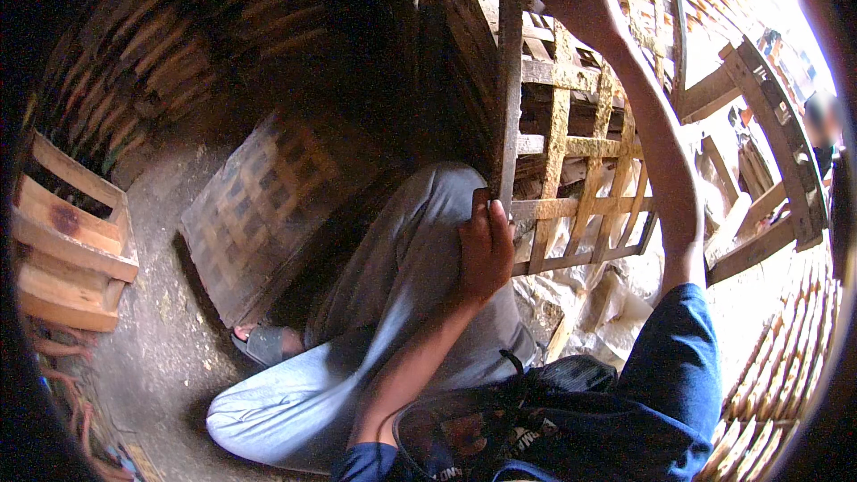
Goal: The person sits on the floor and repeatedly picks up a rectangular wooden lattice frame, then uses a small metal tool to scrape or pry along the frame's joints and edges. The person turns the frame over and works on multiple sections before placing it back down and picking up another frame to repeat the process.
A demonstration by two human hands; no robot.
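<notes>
From where I stood looking down past the worker's head, the left hand [488,248] was curled tight around the near end of the dark bar that edged a wooden lattice frame [560,129], while the right hand [578,0] reached to the frame's far end, its fingers bent close to that same bar, though I couldn't tell whether they gripped anything. The frame stood just right of the worker's bent knee [437,205], with crumpled plastic sheeting [616,308] at its near side, and well to the left a woven panel [268,201] leaned low over the floor [161,321].
</notes>
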